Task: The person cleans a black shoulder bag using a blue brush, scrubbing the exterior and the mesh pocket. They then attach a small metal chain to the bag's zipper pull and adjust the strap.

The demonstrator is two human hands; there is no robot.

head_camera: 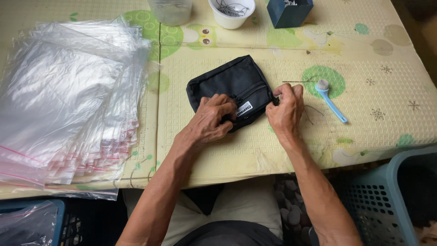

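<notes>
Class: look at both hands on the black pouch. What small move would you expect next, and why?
Probably the right hand draws the zipper along the black pouch while the left hand pins it to the mat. The right fingers pinch at the pouch's edge where the zip ends; the left presses beside it.

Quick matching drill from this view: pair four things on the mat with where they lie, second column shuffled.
Things:
1. black pouch
2. stack of clear zip bags
3. light blue brush
4. white cup

Places:
A. far edge of the mat, top centre
B. to the right of the right hand
C. along the left side
D. centre, under both hands, left hand on its lower edge

Pairs: 1-D, 2-C, 3-B, 4-A
</notes>
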